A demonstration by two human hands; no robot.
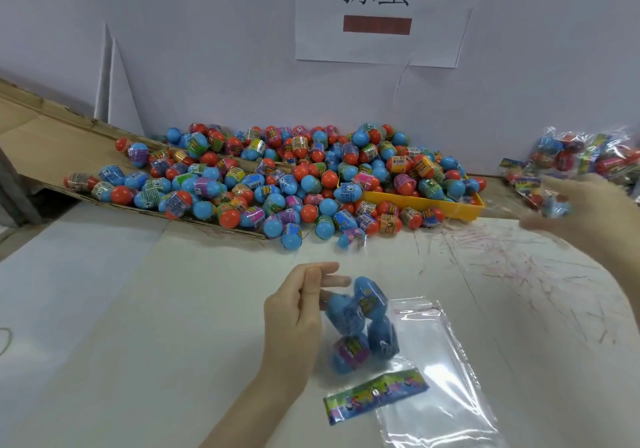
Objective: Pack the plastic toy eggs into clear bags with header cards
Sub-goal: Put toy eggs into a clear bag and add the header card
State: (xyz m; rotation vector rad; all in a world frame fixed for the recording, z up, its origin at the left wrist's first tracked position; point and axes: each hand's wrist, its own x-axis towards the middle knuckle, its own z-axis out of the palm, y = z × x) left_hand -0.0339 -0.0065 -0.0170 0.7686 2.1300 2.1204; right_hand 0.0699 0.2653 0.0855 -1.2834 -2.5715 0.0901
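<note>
Near the middle of the table my left hand [294,312] has straight fingers touching a clear bag of several blue toy eggs [360,326]. That bag's colourful header card [375,395] lies flat at its near end. Beside it lies an empty clear bag [446,371]. My right hand [588,212] is blurred at the far right, fingers spread, with a packed bag holding a blue egg [556,207] right at its palm. The blur hides whether they touch. A big heap of loose red and blue eggs [277,177] lies against the back wall.
A yellow tray [433,205] sits under the heap's right side. Flattened cardboard [52,142] slopes up at the left. Packed bags [588,156] pile up at the far right. A paper sign [377,14] hangs on the wall. The table top [138,309] is white.
</note>
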